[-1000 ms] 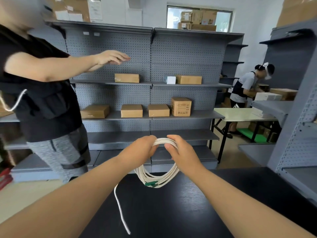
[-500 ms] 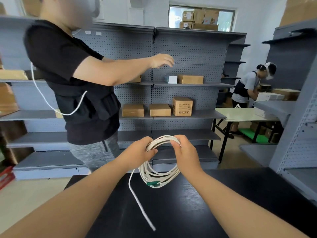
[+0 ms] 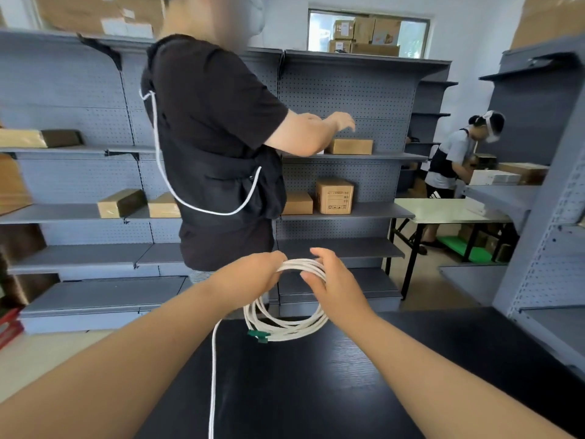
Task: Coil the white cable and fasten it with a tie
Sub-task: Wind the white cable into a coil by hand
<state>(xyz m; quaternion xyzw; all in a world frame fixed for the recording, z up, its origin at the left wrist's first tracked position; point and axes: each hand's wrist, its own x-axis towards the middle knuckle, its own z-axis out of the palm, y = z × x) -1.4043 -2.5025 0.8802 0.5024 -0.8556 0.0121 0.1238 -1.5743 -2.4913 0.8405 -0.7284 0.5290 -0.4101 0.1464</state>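
The white cable (image 3: 286, 327) hangs as a loose coil of several loops above the far edge of the black table (image 3: 316, 391). My left hand (image 3: 253, 274) grips the top of the coil from the left. My right hand (image 3: 332, 280) pinches the same top strands from the right, thumb and fingers around them. A green tie (image 3: 259, 335) sits on the lower left of the coil. One loose cable end (image 3: 212, 381) trails down from my left hand over the table toward the near edge.
A person in a black shirt (image 3: 215, 137) stands just beyond the table, reaching right toward a cardboard box (image 3: 349, 146) on the grey shelving (image 3: 348, 213). Another person (image 3: 452, 160) works at the far right by a white table (image 3: 443, 210). A grey rack (image 3: 554, 217) stands at right.
The person in black has walked from the left to directly behind the coil. My hands have kept hold of the coil's top, and the loose end now hangs straighter down.
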